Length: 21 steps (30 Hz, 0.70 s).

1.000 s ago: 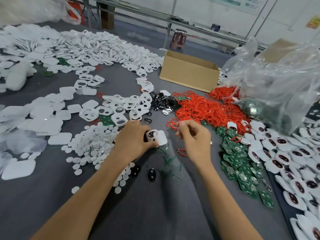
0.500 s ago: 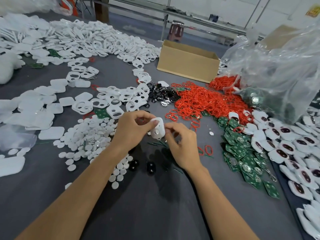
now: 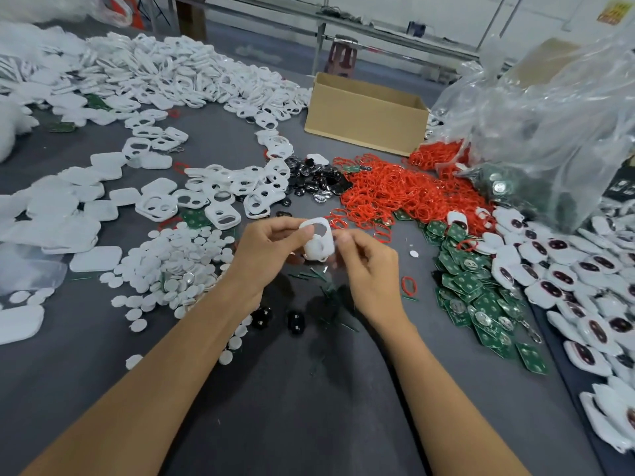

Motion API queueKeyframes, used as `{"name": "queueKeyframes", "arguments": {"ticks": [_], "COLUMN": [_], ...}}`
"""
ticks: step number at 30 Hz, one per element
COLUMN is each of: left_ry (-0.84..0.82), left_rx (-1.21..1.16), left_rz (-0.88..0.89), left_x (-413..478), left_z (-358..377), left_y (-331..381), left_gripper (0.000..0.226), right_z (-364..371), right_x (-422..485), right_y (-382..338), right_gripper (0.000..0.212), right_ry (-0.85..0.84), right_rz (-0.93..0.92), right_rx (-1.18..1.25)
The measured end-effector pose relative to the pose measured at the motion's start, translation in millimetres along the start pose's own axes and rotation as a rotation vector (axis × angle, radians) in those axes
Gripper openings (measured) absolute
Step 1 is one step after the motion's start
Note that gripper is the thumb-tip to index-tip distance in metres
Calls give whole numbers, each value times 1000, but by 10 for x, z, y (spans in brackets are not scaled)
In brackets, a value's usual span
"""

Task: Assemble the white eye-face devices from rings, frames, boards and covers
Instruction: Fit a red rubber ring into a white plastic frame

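Both grips hold one piece: your left grip (image 3: pixel 271 249) pinches the white frame (image 3: pixel 319 244) by its left side, and your right grip (image 3: pixel 371 269) pinches its right edge. It sits mid-frame above the gray surface (image 3: pixel 292 424), with red rings (image 3: pixel 395 194) just beyond and green boards (image 3: pixel 481 293) to the right.
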<state>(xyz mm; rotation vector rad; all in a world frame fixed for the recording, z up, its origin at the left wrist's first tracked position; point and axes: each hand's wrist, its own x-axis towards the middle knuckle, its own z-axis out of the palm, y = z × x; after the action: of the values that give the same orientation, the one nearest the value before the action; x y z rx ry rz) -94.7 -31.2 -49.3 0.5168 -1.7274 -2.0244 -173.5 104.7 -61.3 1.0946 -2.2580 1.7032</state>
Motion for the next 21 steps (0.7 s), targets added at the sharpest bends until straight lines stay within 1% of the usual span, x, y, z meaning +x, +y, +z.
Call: {"name": "queueKeyframes", "arguments": {"ticks": [3,4,7,11,13,15,16,17,18,21], "left_ry": [29,32,36,25,29,32,39,52,64,54], "left_rx": [-150,-178,-234,-216,-208,-184,-160,-120,-69,162], "left_rz": [-90,-103,-118,-111,-98,-87,-82,-67,-46,64], "left_x": [7,10,9,-22,-31,-44,-55,-56,-60,-76], "left_z": [-22,-34,-37,-2,2,12,17,20,22,30], "left_y": [24,31,37,23,13,-5,-12,-31,-47,-70], "left_gripper": [11,10,8,9,15,13,9,10,15,18], "right_z": [-238,-338,-605,-676,-616,-578,-573,-568,-554,-454], "right_x": [133,177,263,264,240,230,223,214,200,159], "right_y": [40,54,64,75,113,118,112,102,82,-45], "right_gripper": [17,18,24,13,17,17,17,17,17,18], "right_ry": [62,37,-136,-402,-479,-468,-443,-403,-347,-201], "right_rz": [105,138,173,191,223,251,234,200,162,84], "right_rx": [-120,-195,-411,-589,-676,-660,-648,-623,-563,-242]}}
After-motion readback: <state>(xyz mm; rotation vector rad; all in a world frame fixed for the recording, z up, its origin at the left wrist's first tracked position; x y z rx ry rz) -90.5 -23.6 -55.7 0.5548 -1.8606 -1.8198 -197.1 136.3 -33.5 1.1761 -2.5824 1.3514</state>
